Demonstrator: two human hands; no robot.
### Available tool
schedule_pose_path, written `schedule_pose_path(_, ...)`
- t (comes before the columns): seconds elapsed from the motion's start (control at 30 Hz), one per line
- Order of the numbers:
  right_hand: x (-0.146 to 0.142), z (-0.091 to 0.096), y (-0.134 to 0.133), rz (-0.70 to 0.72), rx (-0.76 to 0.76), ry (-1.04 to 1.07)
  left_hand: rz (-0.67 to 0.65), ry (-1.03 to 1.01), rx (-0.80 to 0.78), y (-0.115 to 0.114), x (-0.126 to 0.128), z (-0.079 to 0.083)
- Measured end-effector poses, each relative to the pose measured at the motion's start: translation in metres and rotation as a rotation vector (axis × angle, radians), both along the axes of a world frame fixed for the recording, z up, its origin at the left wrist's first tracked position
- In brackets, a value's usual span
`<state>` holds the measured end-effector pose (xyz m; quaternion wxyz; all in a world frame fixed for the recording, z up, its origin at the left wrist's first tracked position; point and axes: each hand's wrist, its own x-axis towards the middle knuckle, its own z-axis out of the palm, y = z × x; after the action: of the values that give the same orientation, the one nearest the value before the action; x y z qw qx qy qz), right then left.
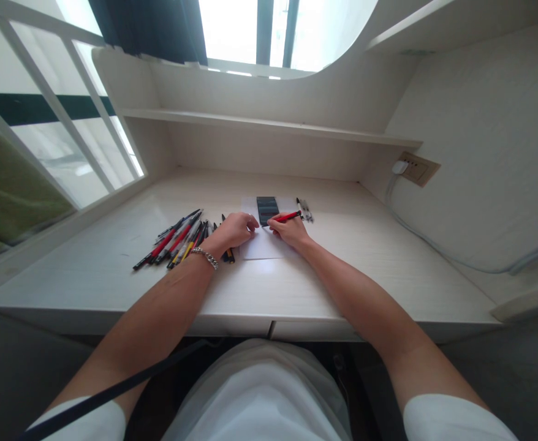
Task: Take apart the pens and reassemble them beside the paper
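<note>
My right hand (291, 230) is closed around a red pen (289, 217) with a black end, its tip down close to a white sheet of paper (262, 250). My left hand (238, 229) rests at the left side of the sheet, its fingers loosely bent and apart, with nothing seen in them. A dark phone (267, 209) lies on the upper part of the paper, between and beyond both hands. Beside and partly under my left forearm, a pile of pens and markers (172, 240) in red, black, grey and yellow spreads over the desk. Any writing on the paper is too small to make out.
Several pens (306, 209) lie right of the paper. The white desk (388, 269) is bounded by a low shelf (269, 122) at the back. A white plug sits in the wall socket (418, 169), its cable (428, 245) running down the right side. A railing (48, 92) stands at left.
</note>
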<state>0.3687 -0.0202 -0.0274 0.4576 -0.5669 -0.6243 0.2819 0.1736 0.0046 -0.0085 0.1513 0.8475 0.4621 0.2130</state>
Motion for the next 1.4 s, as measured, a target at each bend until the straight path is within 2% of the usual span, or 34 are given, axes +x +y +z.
schedule_pose_path(0.3, -0.001, 0.0, 0.002, 0.011, -0.008, 0.016, -0.015, -0.009, -0.008, 0.002, -0.001, -0.001)
schedule_pose_path(0.43, 0.001, 0.008, -0.001, 0.001, -0.045, 0.216, 0.001, -0.005, -0.001, 0.0, -0.001, 0.001)
schedule_pose_path(0.6, 0.008, 0.022, -0.01, 0.069, -0.117, 0.463, 0.031, -0.1, 0.042, -0.005, 0.001, 0.006)
schedule_pose_path(0.77, 0.005, 0.028, -0.019, 0.192, -0.166, 0.545, -0.091, -0.243, 0.016, -0.014, 0.007, 0.012)
schedule_pose_path(0.83, 0.005, 0.029, -0.021, 0.223, -0.184, 0.551, -0.122, -0.237, 0.034, -0.016, 0.009, 0.014)
schedule_pose_path(0.93, 0.01, 0.031, -0.021, 0.22, -0.192, 0.516, -0.091, -0.216, 0.061, -0.016, 0.01, 0.015)
schedule_pose_path(1.07, 0.031, 0.033, -0.016, 0.073, -0.134, 0.504, -0.029, -0.197, 0.084, -0.014, 0.009, 0.015)
schedule_pose_path(1.17, 0.043, 0.034, -0.012, 0.013, -0.084, 0.486, -0.006, -0.184, 0.078, -0.014, 0.009, 0.015)
schedule_pose_path(1.4, 0.034, 0.031, -0.014, 0.081, -0.1, 0.342, -0.009, -0.141, 0.126, -0.014, 0.007, 0.012)
